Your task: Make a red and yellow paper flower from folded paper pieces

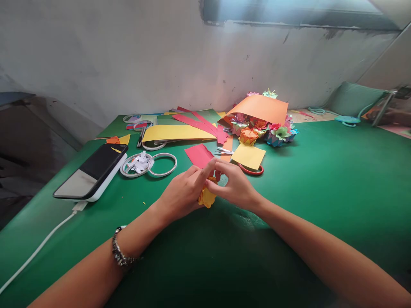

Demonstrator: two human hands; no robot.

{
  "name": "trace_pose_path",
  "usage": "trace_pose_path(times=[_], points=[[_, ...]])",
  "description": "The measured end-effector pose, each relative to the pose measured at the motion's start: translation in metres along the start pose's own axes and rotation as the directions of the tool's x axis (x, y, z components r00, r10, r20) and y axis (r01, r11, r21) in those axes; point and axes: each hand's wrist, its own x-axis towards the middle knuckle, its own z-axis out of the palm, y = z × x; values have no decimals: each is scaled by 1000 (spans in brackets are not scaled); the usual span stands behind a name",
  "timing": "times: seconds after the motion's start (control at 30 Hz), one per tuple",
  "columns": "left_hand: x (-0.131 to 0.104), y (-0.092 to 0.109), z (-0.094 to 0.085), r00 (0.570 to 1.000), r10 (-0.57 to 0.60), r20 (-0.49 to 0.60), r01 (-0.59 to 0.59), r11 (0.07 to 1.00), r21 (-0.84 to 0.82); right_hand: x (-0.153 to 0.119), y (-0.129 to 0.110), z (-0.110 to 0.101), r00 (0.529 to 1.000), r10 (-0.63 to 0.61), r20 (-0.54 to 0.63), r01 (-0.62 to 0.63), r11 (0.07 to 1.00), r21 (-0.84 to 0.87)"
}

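Low over the green table (321, 179), near its middle, the person's two hands meet around a small yellow folded paper piece (207, 197). The left hand (181, 194) cups it from the side with fingers curled and the forefinger stretched toward the other hand; the right hand (236, 186) pinches its upper edge between thumb and fingertips. A bit of red paper shows at the top of the piece, between the fingertips. The piece looks very light, thin and soft, the kind of thing that creases or tears under a hard squeeze, so it probably handles best by a gentle pinch at a folded edge or corner, where the layers are doubled, rather than across its puffed middle. Just beyond the hands lie a red paper sheet (199, 155), a yellow square sheet (248, 155) and scissors (224, 150), with a cluster of finished paper flowers (263, 130) farther back. A phone (93, 171) rests well to the left.
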Motion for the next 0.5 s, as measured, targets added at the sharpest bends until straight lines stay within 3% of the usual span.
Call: trace_pose_path(times=[0.23, 0.5], points=[[0, 0, -1, 998, -61, -20, 60, 997, -47, 0, -2, -4, 999, 54, 8, -54, 998, 24], [1, -4, -4, 995, -98, -9, 97, 994, -60, 1, 2, -5, 993, 119, 24, -122, 977, 177]])
